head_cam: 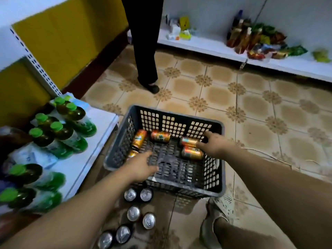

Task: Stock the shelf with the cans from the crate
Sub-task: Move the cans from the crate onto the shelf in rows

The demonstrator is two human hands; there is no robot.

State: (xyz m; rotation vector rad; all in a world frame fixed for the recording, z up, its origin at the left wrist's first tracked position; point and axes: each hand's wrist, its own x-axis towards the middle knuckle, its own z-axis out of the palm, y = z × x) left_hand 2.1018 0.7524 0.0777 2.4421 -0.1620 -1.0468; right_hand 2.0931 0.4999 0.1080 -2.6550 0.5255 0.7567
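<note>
Left hand (142, 166) open over crate (214, 177); right hand (213, 143) grips can (188, 141).

One can (132, 154) seemingly half hidden

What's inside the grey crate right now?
Five orange cans lie in the crate. The right hand grips the far-right can; the left hand partly covers another and may hide more.
</note>
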